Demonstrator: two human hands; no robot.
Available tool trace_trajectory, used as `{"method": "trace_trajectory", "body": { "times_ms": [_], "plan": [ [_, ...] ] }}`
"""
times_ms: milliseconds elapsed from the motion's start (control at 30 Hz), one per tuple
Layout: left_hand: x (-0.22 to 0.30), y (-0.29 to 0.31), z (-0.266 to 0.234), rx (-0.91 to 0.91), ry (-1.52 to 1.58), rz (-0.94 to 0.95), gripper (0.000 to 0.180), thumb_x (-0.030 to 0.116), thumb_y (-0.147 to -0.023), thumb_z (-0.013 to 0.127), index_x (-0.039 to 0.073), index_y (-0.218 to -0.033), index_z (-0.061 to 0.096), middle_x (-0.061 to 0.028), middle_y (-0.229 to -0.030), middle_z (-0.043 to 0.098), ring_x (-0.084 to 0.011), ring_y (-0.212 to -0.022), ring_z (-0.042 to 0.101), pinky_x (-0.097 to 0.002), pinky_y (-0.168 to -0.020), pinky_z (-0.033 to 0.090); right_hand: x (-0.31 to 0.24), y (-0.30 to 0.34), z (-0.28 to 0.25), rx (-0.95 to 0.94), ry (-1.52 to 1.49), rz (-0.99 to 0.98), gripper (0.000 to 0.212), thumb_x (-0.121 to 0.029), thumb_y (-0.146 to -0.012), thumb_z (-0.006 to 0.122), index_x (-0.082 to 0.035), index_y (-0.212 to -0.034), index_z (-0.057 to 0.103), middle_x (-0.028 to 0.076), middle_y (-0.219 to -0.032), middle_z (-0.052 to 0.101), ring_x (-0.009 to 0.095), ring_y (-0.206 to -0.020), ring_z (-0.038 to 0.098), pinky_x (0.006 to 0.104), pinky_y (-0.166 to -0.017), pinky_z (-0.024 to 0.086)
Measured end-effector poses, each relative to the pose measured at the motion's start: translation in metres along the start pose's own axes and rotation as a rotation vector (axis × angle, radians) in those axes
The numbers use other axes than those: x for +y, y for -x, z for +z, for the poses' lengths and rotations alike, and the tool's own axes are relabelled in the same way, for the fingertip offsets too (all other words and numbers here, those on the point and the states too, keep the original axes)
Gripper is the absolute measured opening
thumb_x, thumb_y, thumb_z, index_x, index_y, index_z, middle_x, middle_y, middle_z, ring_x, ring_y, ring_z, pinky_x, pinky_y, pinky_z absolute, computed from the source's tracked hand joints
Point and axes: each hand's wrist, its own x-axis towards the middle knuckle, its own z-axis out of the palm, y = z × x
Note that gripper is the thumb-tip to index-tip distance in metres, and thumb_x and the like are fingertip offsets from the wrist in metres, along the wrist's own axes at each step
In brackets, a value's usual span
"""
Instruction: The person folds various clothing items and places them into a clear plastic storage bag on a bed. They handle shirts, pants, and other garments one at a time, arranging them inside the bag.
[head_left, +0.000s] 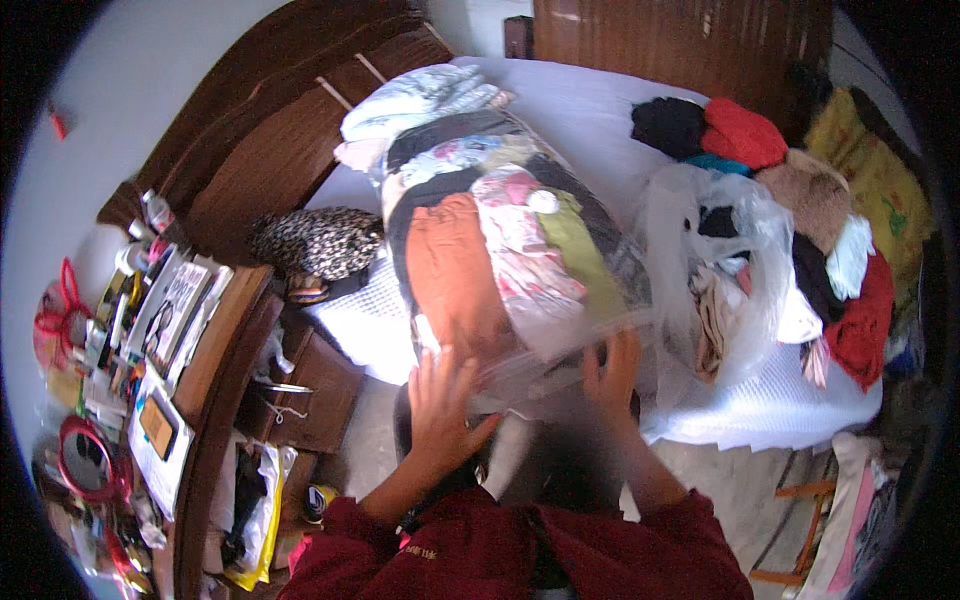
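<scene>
A large clear plastic storage bag (545,345) lies on the bed in front of me, filled with folded clothes. Through it show an orange garment (448,270), a pink and white floral one (522,255) and a green one (585,260). My left hand (442,400) rests at the near left corner of the bag, fingers stretched and apart. At the near right corner, my right hand (612,378) has its fingers around the edge of the plastic; they are slightly blurred. The bag's near edge runs between both hands.
A translucent plastic bag (765,225) of clothes sits right of the bag, among heaped garments including a red one (742,133). Leopard-print fabric (318,243) lies at left on the bed (790,400). A cluttered wooden desk (222,345) stands left; a wooden headboard (235,150) rises behind.
</scene>
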Motion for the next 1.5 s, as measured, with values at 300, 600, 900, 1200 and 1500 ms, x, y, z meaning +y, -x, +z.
{"method": "trace_trajectory", "body": {
  "times_ms": [300, 600, 900, 1200, 1500],
  "plan": [
    [-0.079, 0.034, 0.060, -0.124, -0.094, -0.442, 0.066, 0.020, -0.089, 0.061, -0.005, -0.144, 0.033, -0.0226, -0.093, 0.067, -0.0397, -0.061, 0.067, -0.0499, -0.055, 0.055, -0.112, 0.020, 0.067, -0.276, 0.135, -0.372, 0.044, -0.034, -0.083, 0.069, -0.011, -0.120, 0.061, 0.016, -0.132, 0.049, 0.040, -0.124, 0.043, 0.0604, -0.103, 0.029],
    [-0.095, 0.028, 0.014, -0.187, 1.199, -0.958, 0.110, 0.053, -0.078, 0.078, -0.010, -0.150, 0.022, -0.0215, -0.133, 0.055, -0.0298, -0.121, 0.055, -0.0416, -0.102, 0.044, -0.125, 0.034, 0.024, -0.492, -0.318, 0.141, 0.045, -0.031, -0.086, 0.069, -0.001, -0.117, 0.056, 0.024, -0.116, 0.054, 0.041, -0.116, 0.050, 0.0516, -0.098, 0.039],
    [-0.124, 0.018, 0.077, -0.354, 1.573, -1.057, 0.016, 0.015, -0.088, 0.059, 0.002, -0.094, 0.065, -0.0094, -0.090, 0.065, -0.0243, -0.081, 0.066, -0.0399, -0.070, 0.058, -0.091, 0.027, 0.134, -0.369, -0.090, -0.088, 0.073, -0.038, -0.079, 0.079, 0.000, -0.131, 0.047, 0.020, -0.126, 0.055, 0.039, -0.110, 0.057, 0.0475, -0.093, 0.047],
    [-0.112, 0.026, 0.104, -0.225, 0.814, -0.841, 0.028, 0.023, -0.091, 0.053, -0.001, -0.081, 0.063, -0.0135, -0.067, 0.059, -0.0238, -0.056, 0.059, -0.0417, -0.049, 0.048, -0.022, 0.001, 0.239, -0.263, 0.148, -0.288, 0.065, -0.041, -0.087, 0.067, 0.004, -0.130, 0.048, 0.022, -0.118, 0.059, 0.035, -0.106, 0.059, 0.0480, -0.093, 0.048],
    [-0.099, 0.029, 0.095, -0.290, 1.061, -0.957, 0.023, 0.019, -0.091, 0.047, 0.004, -0.080, 0.061, 0.0003, -0.069, 0.052, -0.0144, -0.057, 0.047, -0.0304, -0.049, 0.036, -0.013, 0.000, 0.297, -0.070, 0.226, -0.265, 0.047, -0.033, -0.096, 0.052, 0.006, -0.121, 0.054, 0.027, -0.115, 0.060, 0.038, -0.112, 0.054, 0.0531, -0.100, 0.041]
  ]
}}
